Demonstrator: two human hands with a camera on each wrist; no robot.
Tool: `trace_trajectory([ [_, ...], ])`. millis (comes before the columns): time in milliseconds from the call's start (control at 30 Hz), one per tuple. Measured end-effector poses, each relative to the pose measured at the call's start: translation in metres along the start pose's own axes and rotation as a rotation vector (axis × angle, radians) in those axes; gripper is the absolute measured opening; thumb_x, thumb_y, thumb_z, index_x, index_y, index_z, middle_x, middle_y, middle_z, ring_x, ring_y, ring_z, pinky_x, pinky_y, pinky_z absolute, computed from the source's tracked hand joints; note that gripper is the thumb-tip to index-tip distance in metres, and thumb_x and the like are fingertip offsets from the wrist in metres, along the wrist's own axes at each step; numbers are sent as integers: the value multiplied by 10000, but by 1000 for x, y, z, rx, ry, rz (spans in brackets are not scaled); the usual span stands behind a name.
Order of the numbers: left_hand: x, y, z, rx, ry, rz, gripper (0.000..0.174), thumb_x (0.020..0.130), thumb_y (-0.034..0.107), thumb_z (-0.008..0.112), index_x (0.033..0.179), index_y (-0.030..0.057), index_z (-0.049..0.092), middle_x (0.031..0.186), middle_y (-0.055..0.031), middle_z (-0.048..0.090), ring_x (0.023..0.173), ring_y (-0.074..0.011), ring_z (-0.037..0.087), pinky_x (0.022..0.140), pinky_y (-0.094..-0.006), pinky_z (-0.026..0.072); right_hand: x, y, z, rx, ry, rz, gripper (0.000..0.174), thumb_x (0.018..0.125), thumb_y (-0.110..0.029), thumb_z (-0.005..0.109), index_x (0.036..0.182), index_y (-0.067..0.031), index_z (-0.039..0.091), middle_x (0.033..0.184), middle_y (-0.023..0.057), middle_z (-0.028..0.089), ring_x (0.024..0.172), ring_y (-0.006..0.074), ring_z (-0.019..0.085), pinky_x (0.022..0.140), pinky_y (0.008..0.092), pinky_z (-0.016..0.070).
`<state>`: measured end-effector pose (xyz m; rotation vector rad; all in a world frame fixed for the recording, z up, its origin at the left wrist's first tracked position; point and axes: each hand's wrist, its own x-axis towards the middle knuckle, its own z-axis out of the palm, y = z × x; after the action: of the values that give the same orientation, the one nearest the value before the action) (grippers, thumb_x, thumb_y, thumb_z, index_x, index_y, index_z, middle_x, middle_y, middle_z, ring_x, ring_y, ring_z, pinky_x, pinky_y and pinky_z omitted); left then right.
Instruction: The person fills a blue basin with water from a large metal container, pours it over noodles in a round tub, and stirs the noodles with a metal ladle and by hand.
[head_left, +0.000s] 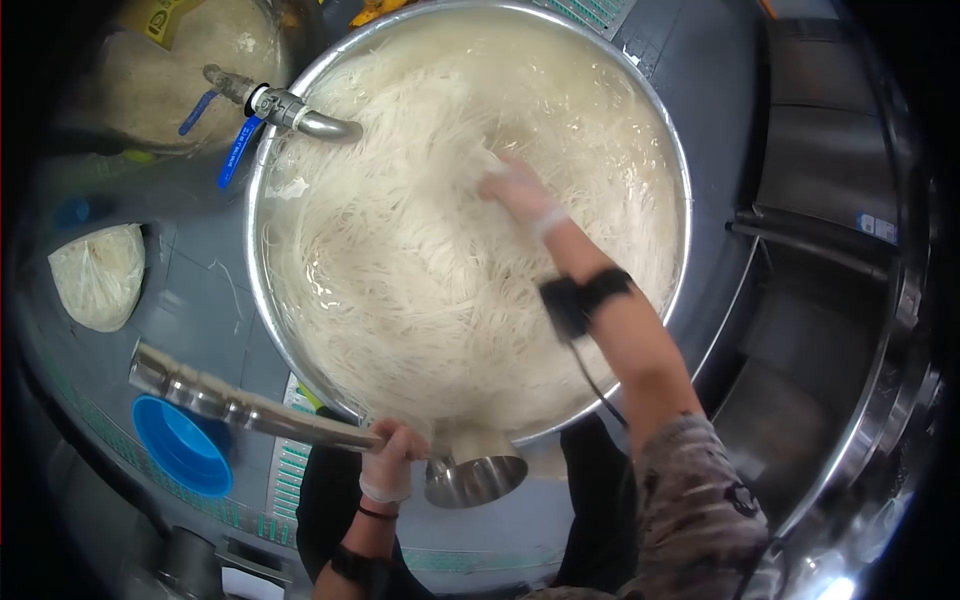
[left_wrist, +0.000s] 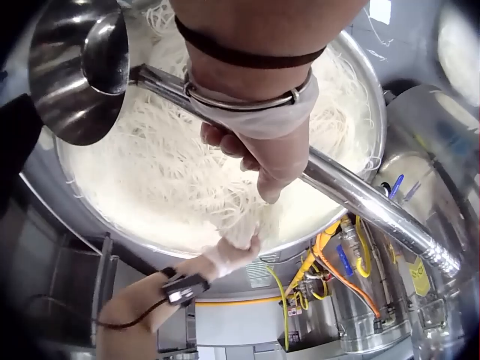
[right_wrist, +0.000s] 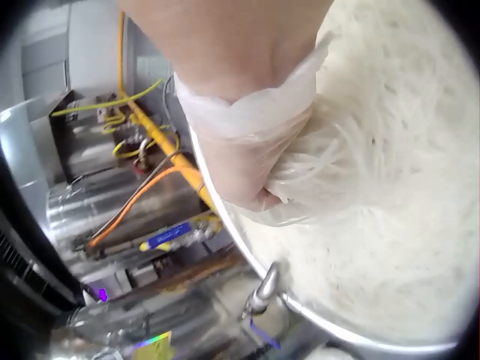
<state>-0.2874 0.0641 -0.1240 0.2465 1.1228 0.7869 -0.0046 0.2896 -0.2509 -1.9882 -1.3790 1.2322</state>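
White rice noodles [head_left: 400,250] float in cloudy water inside a large round metal tub [head_left: 686,190]. My right hand [head_left: 522,192], in a clear plastic glove, is over the middle of the tub. Its fingers curl round a bunch of noodles in the right wrist view, where strands [right_wrist: 311,161] show beside the palm. At the tub's near rim my gloved left hand [head_left: 390,458] grips the long metal handle of a ladle [head_left: 270,415]. The handle points out to the left, and the ladle's bowl [head_left: 475,482] hangs just outside the near rim.
A metal tap [head_left: 310,118] with a blue lever reaches over the tub's left rim. On the floor at left are a bag of white contents [head_left: 100,277] and a blue basin [head_left: 180,445]. Steel counters [head_left: 820,200] stand at right. Yellow pipes [left_wrist: 322,240] run behind the tub.
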Motion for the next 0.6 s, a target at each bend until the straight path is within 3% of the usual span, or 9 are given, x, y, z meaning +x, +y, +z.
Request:
trace_trajectory([
  [100, 2, -6, 1, -83, -100, -58, 132, 799, 84, 512, 689, 41, 453, 552, -48, 459, 536, -139, 442, 593, -286, 409, -115, -67, -78, 389, -182, 113, 442, 652, -32, 594, 1083, 26, 516, 835, 24, 584, 711, 75, 527, 628, 212, 431],
  [167, 3, -10, 8, -109, -54, -57, 125, 804, 55, 496, 688, 43, 450, 556, -50, 467, 533, -137, 449, 586, -271, 407, -181, -66, -116, 433, -284, 211, 470, 696, -9, 601, 1148, 18, 476, 916, 33, 592, 779, 110, 559, 697, 239, 457],
  [200, 5, -10, 12, -111, -56, -55, 125, 804, 55, 496, 688, 43, 450, 556, -50, 467, 533, -137, 449, 586, -271, 407, -212, -82, -128, 338, -260, 336, 513, 672, 15, 606, 1167, -2, 470, 928, 39, 591, 798, 103, 558, 712, 236, 458],
  [300, 3, -12, 17, -113, 27, -67, 266, 803, 196, 553, 592, 94, 426, 497, -19, 401, 495, -145, 405, 562, -293, 365, -265, -42, -111, 115, -419, 235, 489, 721, -89, 593, 1192, -54, 465, 1019, 67, 589, 899, 146, 570, 763, 285, 460],
  [333, 3, -11, 17, -125, 41, -84, 267, 799, 207, 564, 598, 96, 429, 500, -21, 405, 496, -144, 408, 565, -294, 367, -265, -45, -97, -340, -659, 81, 460, 744, -164, 578, 1185, -82, 476, 1056, 73, 578, 936, 181, 561, 781, 309, 455],
  [367, 4, -11, 15, -136, 54, -99, 268, 794, 218, 575, 603, 97, 431, 503, -24, 410, 497, -144, 411, 568, -295, 370, -263, -44, -88, -804, -874, -86, 438, 766, -239, 562, 1178, -110, 487, 1092, 78, 566, 972, 215, 552, 798, 333, 449],
  [433, 6, -17, 1, -141, -4, -45, 189, 800, 142, 542, 661, 67, 439, 536, -35, 437, 520, -138, 424, 579, -282, 384, -221, 4, -69, -572, -398, -543, 323, 822, -229, 507, 1122, -115, 539, 1075, 69, 576, 997, 247, 541, 823, 338, 447],
  [533, 3, -19, -7, -117, -75, -17, 118, 803, 69, 515, 714, 38, 445, 570, -42, 462, 547, -126, 434, 583, -260, 392, -67, -18, -26, -875, -74, -516, 270, 793, -243, 506, 973, -71, 609, 970, 101, 600, 817, 256, 571, 687, 379, 463],
  [600, 2, -18, -9, -84, -90, -24, 124, 800, 73, 522, 709, 39, 445, 570, -38, 461, 550, -119, 431, 578, -251, 384, 30, 4, 20, -1158, -122, -302, 223, 777, -205, 494, 877, -61, 632, 909, 104, 621, 861, 250, 575, 766, 390, 439],
])
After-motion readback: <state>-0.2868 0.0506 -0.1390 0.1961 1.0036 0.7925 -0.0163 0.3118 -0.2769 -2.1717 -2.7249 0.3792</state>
